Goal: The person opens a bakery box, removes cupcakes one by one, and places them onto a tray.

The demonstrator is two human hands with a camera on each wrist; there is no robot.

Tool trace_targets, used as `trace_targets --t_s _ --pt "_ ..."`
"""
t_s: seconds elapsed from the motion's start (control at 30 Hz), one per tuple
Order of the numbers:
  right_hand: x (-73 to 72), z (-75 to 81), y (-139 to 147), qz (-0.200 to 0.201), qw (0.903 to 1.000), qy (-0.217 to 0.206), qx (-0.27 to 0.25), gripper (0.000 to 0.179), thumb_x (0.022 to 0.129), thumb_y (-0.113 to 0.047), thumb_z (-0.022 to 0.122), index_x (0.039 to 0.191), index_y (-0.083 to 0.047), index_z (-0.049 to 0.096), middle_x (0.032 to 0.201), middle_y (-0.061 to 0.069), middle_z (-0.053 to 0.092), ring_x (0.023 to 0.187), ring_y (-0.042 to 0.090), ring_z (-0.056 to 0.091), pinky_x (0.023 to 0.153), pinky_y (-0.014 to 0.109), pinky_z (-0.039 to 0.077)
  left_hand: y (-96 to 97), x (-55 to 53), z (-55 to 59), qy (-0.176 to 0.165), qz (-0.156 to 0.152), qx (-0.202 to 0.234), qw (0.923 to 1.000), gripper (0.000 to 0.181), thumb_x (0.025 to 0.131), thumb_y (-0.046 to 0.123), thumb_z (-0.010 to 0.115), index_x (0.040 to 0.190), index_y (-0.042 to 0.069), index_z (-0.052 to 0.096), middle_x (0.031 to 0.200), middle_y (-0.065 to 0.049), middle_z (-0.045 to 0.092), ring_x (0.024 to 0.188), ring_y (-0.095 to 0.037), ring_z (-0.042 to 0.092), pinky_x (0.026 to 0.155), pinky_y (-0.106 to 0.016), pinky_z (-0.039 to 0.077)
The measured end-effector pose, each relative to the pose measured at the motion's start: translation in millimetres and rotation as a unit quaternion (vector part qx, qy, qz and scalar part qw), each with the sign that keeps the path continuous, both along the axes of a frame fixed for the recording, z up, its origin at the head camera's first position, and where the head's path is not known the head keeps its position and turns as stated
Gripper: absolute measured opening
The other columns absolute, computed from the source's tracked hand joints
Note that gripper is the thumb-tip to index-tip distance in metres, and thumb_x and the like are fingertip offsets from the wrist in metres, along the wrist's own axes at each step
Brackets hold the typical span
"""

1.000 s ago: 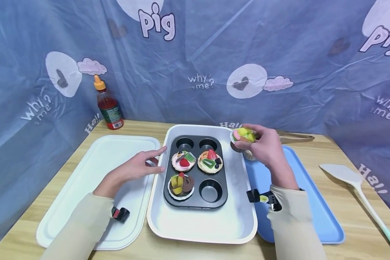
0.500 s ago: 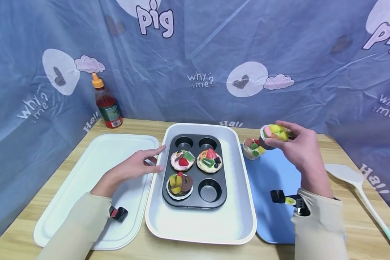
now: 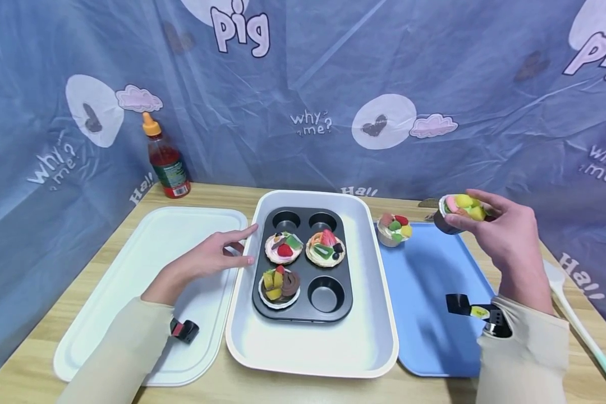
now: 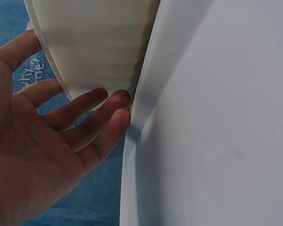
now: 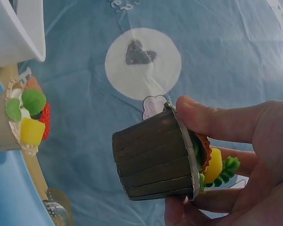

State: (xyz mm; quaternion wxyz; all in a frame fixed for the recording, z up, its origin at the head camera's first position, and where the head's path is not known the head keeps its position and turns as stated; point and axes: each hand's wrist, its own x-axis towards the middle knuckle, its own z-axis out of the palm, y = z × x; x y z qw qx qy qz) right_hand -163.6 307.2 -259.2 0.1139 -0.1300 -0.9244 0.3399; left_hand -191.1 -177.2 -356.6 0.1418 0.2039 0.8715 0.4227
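My right hand (image 3: 510,235) holds a fruit-topped cupcake (image 3: 462,207) in a dark brown cup, raised over the far right of the blue tray (image 3: 434,297). In the right wrist view, thumb and fingers grip the cup's rim, and the cup lies tilted sideways. Another cupcake (image 3: 394,229) in a pale cup stands at the blue tray's far left corner. My left hand (image 3: 209,261) has its fingertips at the left rim of the deep white tray (image 3: 308,367). Inside that tray sits a dark muffin pan (image 3: 303,303), three of its cups filled with cupcakes (image 3: 279,287).
A flat white tray (image 3: 116,280) lies under the left forearm. Behind it stands a red sauce bottle (image 3: 168,165). On the right a white spatula (image 3: 578,317) lies beside the blue tray. Metal tongs (image 3: 427,203) are partly hidden behind the raised cupcake. A blue cloth backdrop (image 3: 303,67) closes off the back.
My right hand has carried the dark-cupped cupcake rightward, from over the deep tray's far right corner across the blue tray, uncovering the pale-cupped cupcake. The left hand stays at the rim.
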Motion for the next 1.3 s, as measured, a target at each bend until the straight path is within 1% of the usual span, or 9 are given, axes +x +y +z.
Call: trace_targets --t_s 0.2,0.4,0.5,0.7,0.93,1.0,1.1,1.2,1.3 --pt "-4.8 -6.4 1 -0.005 0.9999 0.000 -0.012 0.075 0.087 -0.046 0.076 0.150 -0.015 0.050 0.145 0.027 0.052 0.098 0.008 0.051 0.063 0.006 0.040 0.7 0.7 0.5 -0.005 0.002 0.000 1.0000 0.073 0.094 0.026 0.072 0.156 0.010 0.037 0.146 -0.022 0.053 0.108 -0.025 0.062 0.099 -0.047 0.052" --pt "-19.9 -25.4 0 -0.018 0.9988 -0.014 -0.044 0.074 0.089 -0.035 0.077 0.151 -0.010 0.047 0.149 0.029 0.047 0.117 0.031 0.051 0.068 0.010 0.038 1.2 0.0 0.2 -0.007 0.000 -0.001 1.0000 0.074 0.095 0.027 0.072 0.156 0.010 0.036 0.145 -0.022 0.054 0.108 -0.025 0.062 0.098 -0.047 0.052" --pt "-26.9 -36.6 1 -0.027 0.9974 -0.030 -0.060 0.074 0.089 -0.031 0.078 0.152 -0.009 0.046 0.152 0.029 0.043 0.124 0.036 0.048 0.072 0.015 0.039 1.3 0.7 -0.6 -0.003 -0.002 -0.001 1.0000 0.073 0.094 0.027 0.072 0.156 0.009 0.037 0.144 -0.022 0.054 0.107 -0.025 0.062 0.098 -0.047 0.053" --pt "-37.4 -58.0 3 -0.031 0.9952 -0.044 -0.082 0.073 0.087 -0.025 0.079 0.151 -0.008 0.047 0.148 0.031 0.046 0.121 0.034 0.048 0.076 0.022 0.040 0.8 1.1 -0.6 0.000 0.000 0.002 1.0000 0.072 0.094 0.026 0.072 0.156 0.009 0.037 0.143 -0.022 0.055 0.107 -0.025 0.062 0.098 -0.047 0.052" --pt "-45.0 -74.3 4 -0.037 0.9944 -0.054 -0.083 0.072 0.087 -0.023 0.080 0.150 -0.006 0.048 0.142 0.030 0.052 0.116 0.032 0.051 0.074 0.021 0.041 -0.3 1.1 0.6 0.000 0.001 0.003 1.0000 0.072 0.094 0.026 0.072 0.155 0.008 0.038 0.138 -0.022 0.058 0.106 -0.024 0.061 0.098 -0.048 0.052" --pt "-45.6 -76.5 4 -0.038 0.9938 -0.060 -0.085 0.072 0.088 -0.023 0.079 0.150 -0.007 0.047 0.144 0.031 0.051 0.119 0.033 0.051 0.080 0.026 0.044 -0.4 1.4 0.9 0.000 0.002 0.003 1.0000 0.072 0.094 0.026 0.072 0.155 0.009 0.038 0.138 -0.022 0.058 0.106 -0.024 0.061 0.098 -0.048 0.052" --pt "-45.8 -78.7 4 -0.038 0.9936 -0.065 -0.084 0.072 0.089 -0.023 0.078 0.151 -0.008 0.046 0.147 0.031 0.048 0.125 0.036 0.049 0.092 0.039 0.047 -0.5 1.4 0.9 -0.001 0.002 0.002 1.0000 0.072 0.094 0.026 0.072 0.155 0.009 0.038 0.138 -0.022 0.058 0.107 -0.025 0.061 0.098 -0.048 0.052" --pt "-46.1 -80.6 5 -0.039 0.9937 -0.065 -0.083 0.070 0.089 -0.021 0.077 0.151 -0.008 0.046 0.149 0.032 0.046 0.130 0.039 0.047 0.104 0.050 0.044 -0.4 0.9 0.5 -0.002 0.001 0.002 1.0000 0.073 0.094 0.027 0.072 0.155 0.009 0.037 0.137 -0.022 0.059 0.107 -0.024 0.062 0.098 -0.048 0.052" --pt "-46.6 -82.3 6 -0.045 0.9931 -0.065 -0.087 0.070 0.089 -0.019 0.076 0.151 -0.008 0.045 0.151 0.031 0.044 0.134 0.040 0.046 0.109 0.053 0.041 -0.3 0.0 0.2 -0.002 0.001 0.000 1.0000 0.073 0.094 0.028 0.072 0.156 0.009 0.037 0.135 -0.021 0.060 0.106 -0.024 0.062 0.098 -0.048 0.052"
